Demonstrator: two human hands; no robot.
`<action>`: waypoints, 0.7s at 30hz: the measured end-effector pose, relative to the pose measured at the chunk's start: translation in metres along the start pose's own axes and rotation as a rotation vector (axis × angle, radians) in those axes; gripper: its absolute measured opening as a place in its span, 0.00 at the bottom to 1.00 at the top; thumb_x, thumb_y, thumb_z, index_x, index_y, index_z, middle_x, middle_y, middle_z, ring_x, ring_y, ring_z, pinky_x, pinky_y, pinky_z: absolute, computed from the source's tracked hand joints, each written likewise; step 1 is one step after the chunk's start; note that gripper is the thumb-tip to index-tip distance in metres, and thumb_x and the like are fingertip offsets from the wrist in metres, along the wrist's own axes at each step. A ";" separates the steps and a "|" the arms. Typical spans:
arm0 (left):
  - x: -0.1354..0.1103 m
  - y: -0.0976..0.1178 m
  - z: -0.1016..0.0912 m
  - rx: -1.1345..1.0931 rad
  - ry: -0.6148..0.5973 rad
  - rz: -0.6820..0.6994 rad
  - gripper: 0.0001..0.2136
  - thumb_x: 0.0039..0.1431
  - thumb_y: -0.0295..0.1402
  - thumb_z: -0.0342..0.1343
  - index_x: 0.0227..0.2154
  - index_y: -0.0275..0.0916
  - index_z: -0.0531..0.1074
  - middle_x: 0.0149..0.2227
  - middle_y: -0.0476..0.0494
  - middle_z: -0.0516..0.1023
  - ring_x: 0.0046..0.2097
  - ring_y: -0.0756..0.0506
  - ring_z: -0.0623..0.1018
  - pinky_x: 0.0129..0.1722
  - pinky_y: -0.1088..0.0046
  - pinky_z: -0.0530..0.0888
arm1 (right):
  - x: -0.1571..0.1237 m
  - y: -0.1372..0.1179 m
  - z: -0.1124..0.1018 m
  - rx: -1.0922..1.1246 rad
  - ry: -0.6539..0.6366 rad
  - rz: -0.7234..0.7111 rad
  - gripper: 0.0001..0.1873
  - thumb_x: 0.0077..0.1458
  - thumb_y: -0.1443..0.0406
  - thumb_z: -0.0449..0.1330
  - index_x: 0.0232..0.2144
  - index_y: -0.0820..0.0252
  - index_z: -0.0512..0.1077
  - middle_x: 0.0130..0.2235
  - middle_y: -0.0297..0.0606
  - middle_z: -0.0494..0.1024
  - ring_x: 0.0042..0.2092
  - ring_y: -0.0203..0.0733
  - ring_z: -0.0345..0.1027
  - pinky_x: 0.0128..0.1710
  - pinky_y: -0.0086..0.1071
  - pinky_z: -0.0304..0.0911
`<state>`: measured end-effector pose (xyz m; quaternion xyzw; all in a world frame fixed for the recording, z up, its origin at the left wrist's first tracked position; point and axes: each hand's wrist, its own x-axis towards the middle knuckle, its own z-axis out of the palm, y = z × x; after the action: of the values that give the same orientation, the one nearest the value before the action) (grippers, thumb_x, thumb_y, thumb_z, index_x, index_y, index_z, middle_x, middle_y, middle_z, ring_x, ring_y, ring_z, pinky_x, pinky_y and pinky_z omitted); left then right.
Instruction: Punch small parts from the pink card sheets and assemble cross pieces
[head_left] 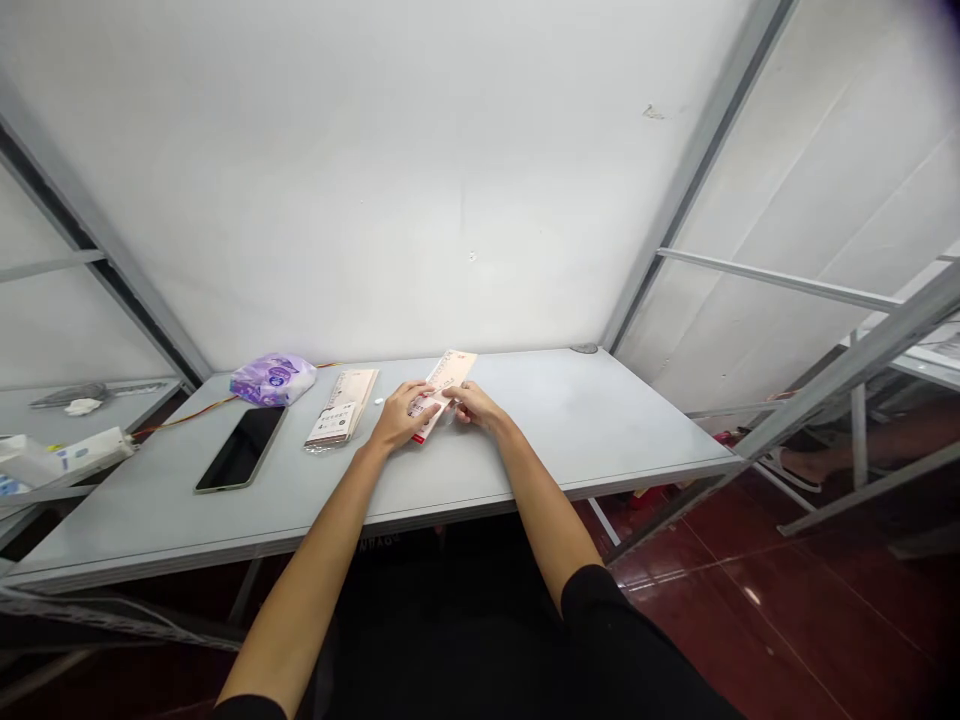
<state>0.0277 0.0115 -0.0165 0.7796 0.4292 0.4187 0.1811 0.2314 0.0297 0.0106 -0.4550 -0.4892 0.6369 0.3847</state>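
Note:
A slim cream paper packet [454, 368] with a red patch at its near end lies tilted between my two hands at the middle of the table. My left hand [405, 412] grips its left side, thumb across the printed front. On the right side, the bent fingers of my right hand [474, 403] pinch near its middle, where some clear plastic film shows. Left of my hands rests a similar cream packet [343, 405] with dark print, its near end in clear wrap. A small white bit [378, 401] lies between that packet and my left hand.
A dark-screened phone [241, 450] and a purple tissue pack [273, 380] lie on the left of the grey table [585, 420]. An orange cable [196, 412] runs behind the phone. White wall panels and metal posts enclose the back and sides. Someone's foot [791, 468] shows at far right.

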 end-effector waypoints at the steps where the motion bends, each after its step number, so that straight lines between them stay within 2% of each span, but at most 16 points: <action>1: 0.000 -0.002 0.000 -0.022 0.044 -0.032 0.21 0.66 0.48 0.55 0.56 0.44 0.74 0.59 0.39 0.75 0.60 0.39 0.75 0.60 0.57 0.73 | 0.001 -0.001 -0.002 0.021 0.043 -0.011 0.05 0.57 0.66 0.60 0.31 0.63 0.71 0.23 0.35 0.75 0.17 0.29 0.52 0.13 0.23 0.44; 2: 0.001 -0.004 0.000 -0.037 0.090 -0.076 0.22 0.68 0.48 0.51 0.59 0.44 0.72 0.60 0.38 0.74 0.60 0.39 0.75 0.59 0.57 0.74 | 0.003 -0.002 -0.004 0.064 0.118 -0.029 0.04 0.58 0.67 0.59 0.31 0.62 0.70 0.23 0.34 0.74 0.17 0.28 0.52 0.13 0.23 0.44; 4: 0.002 -0.008 0.001 -0.018 0.132 -0.156 0.23 0.71 0.47 0.46 0.61 0.41 0.69 0.60 0.35 0.74 0.59 0.38 0.76 0.57 0.56 0.75 | 0.008 -0.004 -0.008 0.202 0.370 -0.097 0.04 0.60 0.67 0.57 0.31 0.61 0.67 0.23 0.33 0.73 0.17 0.28 0.53 0.14 0.23 0.46; 7: 0.000 -0.012 0.002 0.096 -0.006 -0.118 0.19 0.70 0.43 0.47 0.53 0.39 0.76 0.54 0.36 0.79 0.56 0.38 0.77 0.59 0.54 0.73 | 0.013 -0.006 -0.015 0.506 0.784 -0.232 0.05 0.63 0.64 0.54 0.34 0.58 0.64 0.25 0.30 0.73 0.17 0.29 0.55 0.15 0.23 0.51; 8: -0.001 -0.013 0.003 0.129 -0.069 -0.076 0.17 0.68 0.41 0.50 0.49 0.40 0.79 0.52 0.37 0.80 0.55 0.38 0.78 0.61 0.54 0.72 | 0.014 -0.006 -0.017 0.595 0.857 -0.269 0.06 0.65 0.62 0.53 0.35 0.57 0.63 0.26 0.29 0.72 0.18 0.28 0.56 0.16 0.23 0.53; 10: -0.005 -0.013 0.006 0.190 -0.165 -0.005 0.14 0.63 0.39 0.54 0.45 0.41 0.81 0.51 0.39 0.80 0.55 0.38 0.77 0.62 0.54 0.70 | 0.016 -0.005 -0.021 0.733 0.921 -0.308 0.07 0.67 0.59 0.51 0.38 0.55 0.63 0.28 0.26 0.71 0.18 0.27 0.56 0.18 0.22 0.56; 13: -0.008 -0.011 0.010 0.291 -0.236 0.048 0.17 0.63 0.38 0.54 0.51 0.42 0.80 0.54 0.38 0.77 0.56 0.37 0.76 0.62 0.54 0.70 | 0.019 -0.002 -0.022 0.840 0.916 -0.253 0.10 0.68 0.55 0.50 0.40 0.54 0.62 0.28 0.25 0.68 0.19 0.28 0.57 0.20 0.22 0.59; 15: -0.007 -0.007 0.010 0.317 -0.228 0.058 0.20 0.64 0.38 0.53 0.56 0.44 0.77 0.56 0.38 0.75 0.57 0.37 0.75 0.61 0.54 0.70 | 0.020 0.001 -0.019 0.785 0.830 -0.188 0.17 0.69 0.50 0.47 0.40 0.56 0.65 0.28 0.27 0.68 0.20 0.30 0.59 0.22 0.24 0.62; 16: -0.004 -0.004 0.009 0.321 -0.198 0.049 0.20 0.64 0.38 0.53 0.57 0.45 0.76 0.57 0.38 0.74 0.57 0.37 0.75 0.62 0.54 0.70 | 0.020 0.003 -0.017 0.689 0.765 -0.168 0.21 0.69 0.47 0.45 0.40 0.57 0.67 0.28 0.29 0.69 0.21 0.31 0.60 0.23 0.26 0.64; 18: 0.005 0.002 -0.001 0.360 -0.106 -0.005 0.21 0.64 0.38 0.53 0.58 0.45 0.75 0.59 0.37 0.72 0.59 0.35 0.74 0.63 0.53 0.68 | 0.020 0.008 -0.009 0.352 0.629 -0.192 0.25 0.68 0.46 0.46 0.39 0.58 0.71 0.29 0.34 0.71 0.23 0.34 0.64 0.26 0.29 0.66; 20: 0.014 0.002 -0.020 0.467 -0.031 -0.129 0.20 0.63 0.37 0.55 0.56 0.44 0.75 0.62 0.34 0.70 0.62 0.32 0.71 0.64 0.49 0.65 | 0.019 0.014 0.000 -0.125 0.515 -0.283 0.19 0.66 0.51 0.53 0.36 0.58 0.75 0.32 0.38 0.75 0.30 0.39 0.71 0.34 0.32 0.69; 21: 0.017 0.000 -0.033 0.542 -0.017 -0.236 0.20 0.61 0.38 0.57 0.56 0.44 0.75 0.64 0.32 0.68 0.64 0.30 0.69 0.64 0.47 0.65 | 0.019 0.017 0.005 -0.378 0.467 -0.331 0.15 0.64 0.55 0.57 0.35 0.58 0.77 0.34 0.40 0.77 0.36 0.42 0.73 0.39 0.33 0.69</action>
<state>0.0057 0.0228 0.0110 0.7476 0.6117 0.2580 0.0173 0.2209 0.0420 -0.0095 -0.5662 -0.5646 0.3422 0.4935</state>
